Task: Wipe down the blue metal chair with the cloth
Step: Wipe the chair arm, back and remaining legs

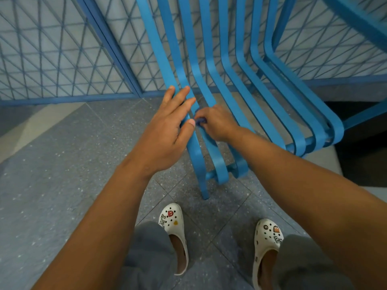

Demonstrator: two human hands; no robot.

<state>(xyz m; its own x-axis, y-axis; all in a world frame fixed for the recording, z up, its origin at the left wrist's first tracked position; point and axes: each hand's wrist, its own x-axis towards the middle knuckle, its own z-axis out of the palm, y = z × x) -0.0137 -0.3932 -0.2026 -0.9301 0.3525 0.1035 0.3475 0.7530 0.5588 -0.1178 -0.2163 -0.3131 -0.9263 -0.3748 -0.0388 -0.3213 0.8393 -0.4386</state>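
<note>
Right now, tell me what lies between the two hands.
In the head view, one blue chair slat runs between the left hand and the right hand, which grips the bunched cloth.

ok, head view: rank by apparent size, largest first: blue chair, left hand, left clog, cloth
1. blue chair
2. left hand
3. left clog, close to the hand; it is farther from the camera, so unsure
4. cloth, mostly hidden in the right hand
</note>
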